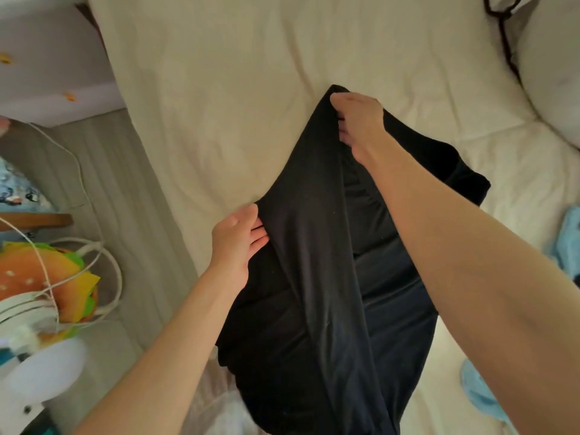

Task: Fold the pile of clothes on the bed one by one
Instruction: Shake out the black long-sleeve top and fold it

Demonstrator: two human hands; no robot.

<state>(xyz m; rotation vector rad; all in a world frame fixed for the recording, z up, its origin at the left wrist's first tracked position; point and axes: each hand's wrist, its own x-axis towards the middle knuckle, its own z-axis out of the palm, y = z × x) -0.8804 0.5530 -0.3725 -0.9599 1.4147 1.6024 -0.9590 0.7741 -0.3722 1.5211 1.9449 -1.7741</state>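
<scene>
Black garment [314, 277] pinched at edge by left hand [235, 243], right hand [357, 120], above cream bed [219, 89]

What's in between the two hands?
In the head view, a taut fold of the black garment runs between them: the left hand grips its near end, the right hand its far end.

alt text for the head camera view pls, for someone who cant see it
Seen from above, a person's two hands hold up a black garment over a cream-covered bed: the right hand grips its far top edge, and the left hand pinches the near left edge. A light blue cloth lies at the bed's right edge, and a burger-shaped cushion sits beside the bed on the left.
</scene>
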